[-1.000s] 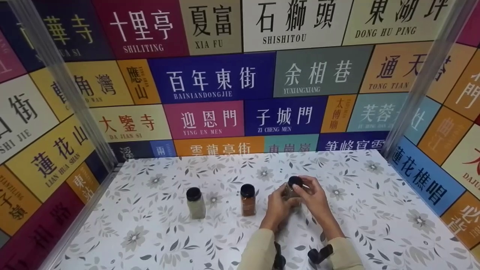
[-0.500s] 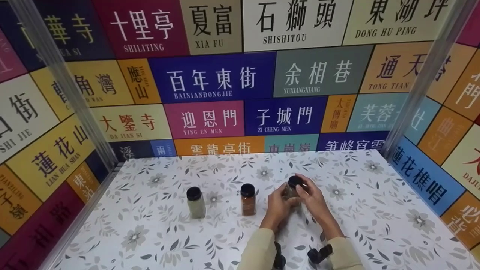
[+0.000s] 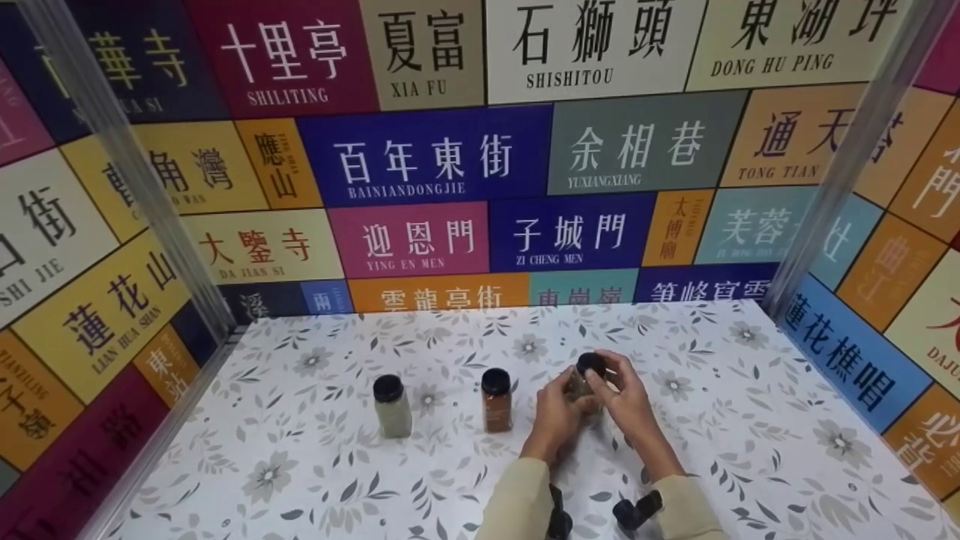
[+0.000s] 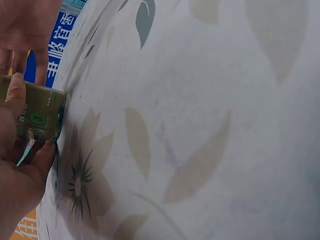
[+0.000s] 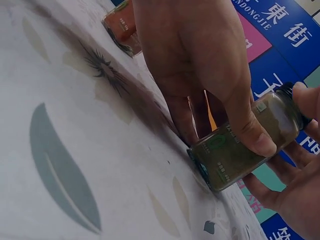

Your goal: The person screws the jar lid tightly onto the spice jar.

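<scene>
A square glass spice jar (image 5: 232,157) of brownish-green powder stands on the floral tabletop, its black lid (image 3: 591,364) uppermost. My left hand (image 3: 556,416) grips the jar's body low down, thumb across the printed side in the right wrist view. At the top, my right hand (image 3: 628,397) holds the black lid between thumb and fingers. Left of the hands stands a capped jar of orange-red powder (image 3: 496,409). Farther left is a capped jar of pale green powder (image 3: 394,416). Fingers hide much of the held jar in the head view.
The table (image 3: 315,487) has a white leaf-and-flower cover. Colourful sign-printed panels (image 3: 420,154) rise behind it and at both sides, with clear corner strips (image 3: 840,150) where they meet. Black wrist devices (image 3: 637,510) sit at the sleeve cuffs.
My right thumb and fingers have shifted slightly around the lid, first rightward, then back left. My left hand keeps its grip on the jar, and the other two jars stay in place.
</scene>
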`<action>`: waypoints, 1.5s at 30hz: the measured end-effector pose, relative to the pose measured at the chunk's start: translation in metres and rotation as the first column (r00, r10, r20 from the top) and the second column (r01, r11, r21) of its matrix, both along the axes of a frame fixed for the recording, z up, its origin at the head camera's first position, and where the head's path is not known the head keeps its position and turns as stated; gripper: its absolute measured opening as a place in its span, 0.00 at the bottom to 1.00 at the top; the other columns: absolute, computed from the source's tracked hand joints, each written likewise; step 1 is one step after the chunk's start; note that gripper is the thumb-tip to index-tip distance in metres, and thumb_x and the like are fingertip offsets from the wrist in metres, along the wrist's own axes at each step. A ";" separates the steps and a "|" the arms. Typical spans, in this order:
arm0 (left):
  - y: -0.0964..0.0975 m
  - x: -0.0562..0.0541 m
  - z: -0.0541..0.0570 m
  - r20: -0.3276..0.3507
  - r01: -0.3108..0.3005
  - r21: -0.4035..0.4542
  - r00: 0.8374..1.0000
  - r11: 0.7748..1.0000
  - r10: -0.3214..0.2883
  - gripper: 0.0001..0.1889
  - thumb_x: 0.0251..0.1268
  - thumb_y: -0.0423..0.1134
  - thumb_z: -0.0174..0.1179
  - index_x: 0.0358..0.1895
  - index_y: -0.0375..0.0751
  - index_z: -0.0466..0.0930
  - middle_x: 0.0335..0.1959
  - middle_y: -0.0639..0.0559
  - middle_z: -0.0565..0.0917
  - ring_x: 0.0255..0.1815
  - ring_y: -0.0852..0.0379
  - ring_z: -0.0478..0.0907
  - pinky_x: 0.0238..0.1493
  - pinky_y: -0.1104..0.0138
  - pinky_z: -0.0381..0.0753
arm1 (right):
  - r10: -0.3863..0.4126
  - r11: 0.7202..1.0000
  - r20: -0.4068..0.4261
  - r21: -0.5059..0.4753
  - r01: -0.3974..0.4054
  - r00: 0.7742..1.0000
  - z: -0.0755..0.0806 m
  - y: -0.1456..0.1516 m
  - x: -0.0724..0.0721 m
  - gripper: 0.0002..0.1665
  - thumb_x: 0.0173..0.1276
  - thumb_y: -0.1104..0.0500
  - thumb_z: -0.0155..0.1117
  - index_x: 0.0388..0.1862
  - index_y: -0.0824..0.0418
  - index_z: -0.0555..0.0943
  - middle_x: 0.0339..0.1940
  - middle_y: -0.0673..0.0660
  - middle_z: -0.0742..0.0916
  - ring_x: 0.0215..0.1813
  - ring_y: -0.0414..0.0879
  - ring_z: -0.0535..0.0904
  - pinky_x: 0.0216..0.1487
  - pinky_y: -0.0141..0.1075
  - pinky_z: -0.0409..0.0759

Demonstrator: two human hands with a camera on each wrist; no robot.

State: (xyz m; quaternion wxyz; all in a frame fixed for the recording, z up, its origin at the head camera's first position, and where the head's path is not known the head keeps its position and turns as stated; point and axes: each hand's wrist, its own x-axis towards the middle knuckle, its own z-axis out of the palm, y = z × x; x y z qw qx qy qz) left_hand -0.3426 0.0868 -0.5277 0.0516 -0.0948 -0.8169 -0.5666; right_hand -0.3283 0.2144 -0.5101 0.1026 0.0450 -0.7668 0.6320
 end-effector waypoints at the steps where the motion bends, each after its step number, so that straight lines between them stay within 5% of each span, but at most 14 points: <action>1: 0.000 0.000 0.000 0.000 0.001 -0.001 1.000 1.000 -0.001 0.33 0.56 0.42 0.73 0.67 0.41 0.76 0.60 0.46 0.84 0.63 0.56 0.79 0.65 0.62 0.78 | 0.007 1.000 0.013 0.006 -0.007 1.000 0.001 0.000 0.001 0.30 0.77 0.57 0.57 0.75 0.58 0.65 0.73 0.64 0.73 0.73 0.58 0.70 0.66 0.34 0.75; 7: 0.000 0.001 -0.002 -0.022 0.012 -0.005 1.000 1.000 -0.012 0.32 0.56 0.43 0.73 0.66 0.45 0.78 0.59 0.49 0.85 0.58 0.56 0.82 0.59 0.66 0.80 | 0.062 0.998 0.067 0.015 -0.063 0.996 0.004 0.000 0.002 0.32 0.81 0.52 0.48 0.80 0.55 0.59 0.80 0.63 0.63 0.79 0.61 0.60 0.76 0.55 0.64; 16: -0.001 0.000 -0.001 -0.027 -0.009 -0.080 1.000 0.997 0.006 0.33 0.58 0.41 0.72 0.68 0.39 0.75 0.61 0.45 0.84 0.65 0.52 0.78 0.67 0.60 0.78 | -0.011 0.996 0.036 0.090 0.008 0.999 0.004 -0.003 -0.001 0.27 0.80 0.54 0.51 0.74 0.58 0.67 0.73 0.64 0.73 0.73 0.62 0.68 0.70 0.50 0.70; 26: 0.000 0.000 -0.002 -0.015 0.001 -0.037 1.000 0.999 -0.002 0.30 0.57 0.38 0.72 0.66 0.46 0.78 0.60 0.48 0.85 0.64 0.55 0.79 0.67 0.61 0.77 | -0.039 0.996 0.020 0.079 0.037 0.999 0.002 -0.006 -0.001 0.25 0.78 0.55 0.55 0.71 0.58 0.69 0.69 0.64 0.75 0.72 0.62 0.70 0.74 0.54 0.67; 33: -0.001 0.000 -0.002 0.022 0.006 -0.028 1.000 1.000 -0.005 0.33 0.58 0.36 0.71 0.69 0.40 0.73 0.63 0.44 0.82 0.67 0.51 0.76 0.70 0.58 0.74 | 0.024 0.996 0.072 0.088 -0.030 0.997 0.002 -0.004 0.001 0.33 0.80 0.49 0.50 0.80 0.53 0.59 0.80 0.64 0.61 0.79 0.64 0.58 0.79 0.60 0.57; 36: 0.000 0.000 -0.003 -0.007 0.005 -0.044 1.000 0.999 -0.006 0.31 0.59 0.33 0.69 0.68 0.41 0.75 0.61 0.44 0.83 0.65 0.50 0.78 0.68 0.59 0.77 | 0.010 0.994 0.058 0.109 -0.016 0.998 0.001 -0.007 0.000 0.30 0.81 0.51 0.49 0.78 0.54 0.61 0.78 0.67 0.61 0.80 0.65 0.56 0.80 0.62 0.53; 45: -0.002 0.001 -0.003 -0.154 0.000 -0.077 0.988 0.997 -0.012 0.26 0.57 0.27 0.65 0.63 0.43 0.80 0.48 0.46 0.89 0.48 0.55 0.85 0.48 0.69 0.83 | -0.068 0.990 -0.029 0.122 0.071 0.997 0.001 -0.015 -0.004 0.25 0.78 0.59 0.55 0.69 0.64 0.66 0.68 0.68 0.70 0.72 0.63 0.66 0.74 0.57 0.64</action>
